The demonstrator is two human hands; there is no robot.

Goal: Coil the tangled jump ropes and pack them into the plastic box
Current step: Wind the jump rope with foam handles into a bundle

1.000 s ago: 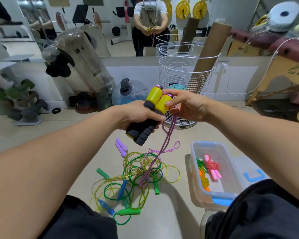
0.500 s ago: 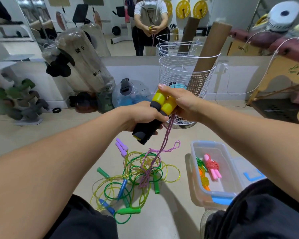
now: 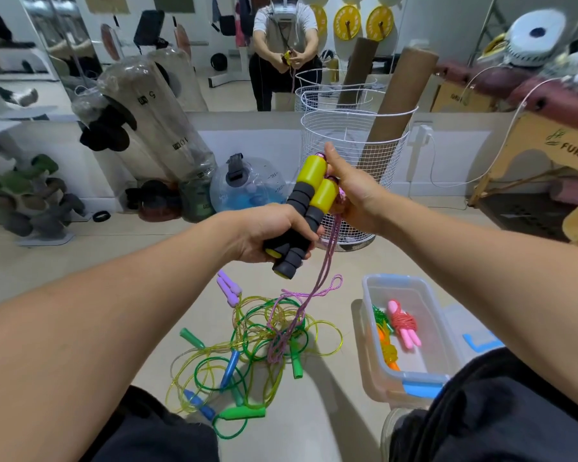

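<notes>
My left hand (image 3: 267,231) grips two black foam and yellow jump rope handles (image 3: 306,201), held together and tilted upward. My right hand (image 3: 354,191) holds the purple rope (image 3: 314,291) at the yellow tops of the handles. The purple rope hangs down into a tangle of green and yellow ropes (image 3: 257,341) on the floor, with green, blue and purple handles among them. A clear plastic box (image 3: 411,371) with blue clips stands on the floor at right. Inside it lie a coiled pink rope (image 3: 402,323) and a coiled orange and green rope (image 3: 386,341).
The box lid (image 3: 474,335) lies right of the box. A white wire basket (image 3: 351,168) with cardboard tubes stands behind my hands. A water jug (image 3: 247,185), weights and a dumbbell rack (image 3: 24,201) line the mirrored wall. A wooden bench (image 3: 548,168) is at right. My knees frame the bottom.
Both hands rose slightly with the handles. My right hand shifted from the side of the yellow tops to over and behind them, holding the purple rope there.
</notes>
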